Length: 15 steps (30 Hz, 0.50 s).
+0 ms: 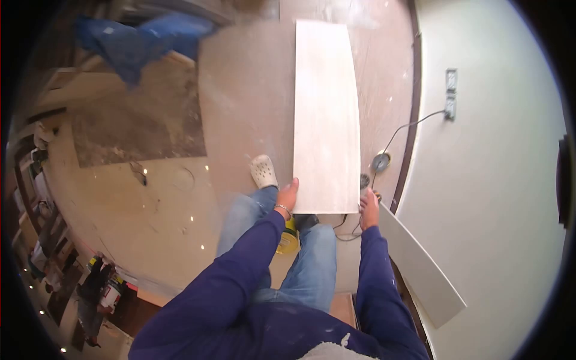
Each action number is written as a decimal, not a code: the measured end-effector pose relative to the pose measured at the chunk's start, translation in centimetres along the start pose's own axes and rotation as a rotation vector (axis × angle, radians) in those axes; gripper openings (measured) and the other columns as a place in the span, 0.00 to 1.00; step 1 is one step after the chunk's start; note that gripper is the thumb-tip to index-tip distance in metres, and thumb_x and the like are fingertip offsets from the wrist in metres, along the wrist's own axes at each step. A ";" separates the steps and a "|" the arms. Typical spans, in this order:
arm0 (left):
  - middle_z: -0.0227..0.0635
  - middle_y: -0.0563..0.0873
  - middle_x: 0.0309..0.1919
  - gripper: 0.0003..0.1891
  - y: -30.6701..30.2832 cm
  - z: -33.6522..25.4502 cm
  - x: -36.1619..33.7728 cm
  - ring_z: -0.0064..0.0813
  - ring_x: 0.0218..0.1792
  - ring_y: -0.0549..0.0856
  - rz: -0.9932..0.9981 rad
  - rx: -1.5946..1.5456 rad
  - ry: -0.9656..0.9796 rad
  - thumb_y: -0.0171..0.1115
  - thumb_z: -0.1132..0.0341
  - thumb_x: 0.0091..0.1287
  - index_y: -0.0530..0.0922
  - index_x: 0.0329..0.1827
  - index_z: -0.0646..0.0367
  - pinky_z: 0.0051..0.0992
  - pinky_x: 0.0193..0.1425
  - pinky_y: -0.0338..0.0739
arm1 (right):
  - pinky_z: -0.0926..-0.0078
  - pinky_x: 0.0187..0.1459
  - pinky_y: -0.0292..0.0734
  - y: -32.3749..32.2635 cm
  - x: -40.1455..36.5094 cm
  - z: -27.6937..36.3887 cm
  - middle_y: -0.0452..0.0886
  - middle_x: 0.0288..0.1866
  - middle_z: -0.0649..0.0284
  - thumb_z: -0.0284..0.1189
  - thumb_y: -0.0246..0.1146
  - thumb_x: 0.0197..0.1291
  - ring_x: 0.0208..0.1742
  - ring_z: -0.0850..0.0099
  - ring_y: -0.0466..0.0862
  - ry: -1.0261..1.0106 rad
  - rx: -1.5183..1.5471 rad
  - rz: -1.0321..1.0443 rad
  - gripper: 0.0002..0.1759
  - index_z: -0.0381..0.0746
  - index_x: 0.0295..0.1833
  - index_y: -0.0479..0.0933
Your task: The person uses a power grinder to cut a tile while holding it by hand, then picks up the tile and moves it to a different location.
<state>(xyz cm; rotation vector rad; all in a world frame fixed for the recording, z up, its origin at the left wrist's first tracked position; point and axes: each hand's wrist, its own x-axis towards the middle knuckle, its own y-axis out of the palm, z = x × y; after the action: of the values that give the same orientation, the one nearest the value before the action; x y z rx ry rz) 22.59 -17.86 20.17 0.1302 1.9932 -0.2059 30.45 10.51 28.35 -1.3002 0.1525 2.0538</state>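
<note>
A long pale board (pixel 326 120) stretches away in front of me, its near end above my knees. My left hand (pixel 288 195) is closed on its left edge close to the near end, thumb on top and the other fingers hidden beneath. At the near right corner, my right hand (pixel 369 207) grips the board's edge with its fingers curled, partly blurred. Below the board, between my legs, part of a yellow bucket (pixel 288 239) shows.
A narrow white panel (pixel 420 267) leans along the wall at right. A grey cord (pixel 401 128) runs from a wall outlet (pixel 450 96) past round discs or rolls (pixel 381 161) on the floor. Blue plastic sheeting (pixel 138 45) lies at upper left; tools (pixel 102 288) sit at lower left.
</note>
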 end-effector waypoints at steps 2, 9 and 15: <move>0.60 0.86 0.55 0.42 -0.1 -1.6 0.8 0.50 0.60 0.83 0.043 -0.034 0.011 0.47 0.34 0.76 0.80 0.59 0.76 0.38 0.66 0.73 | 0.77 0.42 0.72 -0.1 -7.0 5.0 0.81 0.54 0.57 0.61 0.61 0.67 0.44 0.75 0.80 -0.059 0.042 -0.120 0.45 0.31 0.70 0.69; 0.46 0.83 0.63 0.27 -1.1 -26.6 -4.9 0.38 0.57 0.86 0.275 -0.151 -0.035 0.51 0.52 0.81 0.72 0.70 0.67 0.39 0.63 0.80 | 0.77 0.38 0.76 6.2 -21.2 17.0 0.82 0.56 0.55 0.71 0.56 0.64 0.44 0.70 0.83 0.001 0.242 0.315 0.51 0.32 0.69 0.72; 0.40 0.86 0.56 0.20 -1.5 -44.5 -18.1 0.36 0.54 0.86 0.258 -0.210 -0.143 0.50 0.53 0.81 0.75 0.63 0.58 0.47 0.59 0.82 | 0.66 0.43 0.76 14.7 -22.0 30.3 0.86 0.47 0.63 0.71 0.48 0.68 0.41 0.71 0.83 -0.162 0.323 0.490 0.42 0.42 0.58 0.79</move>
<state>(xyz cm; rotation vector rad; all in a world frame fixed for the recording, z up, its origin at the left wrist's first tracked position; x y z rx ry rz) -9.72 -10.27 54.88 0.2298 1.8225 0.1558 4.41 2.00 57.81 -0.9541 0.7589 2.3991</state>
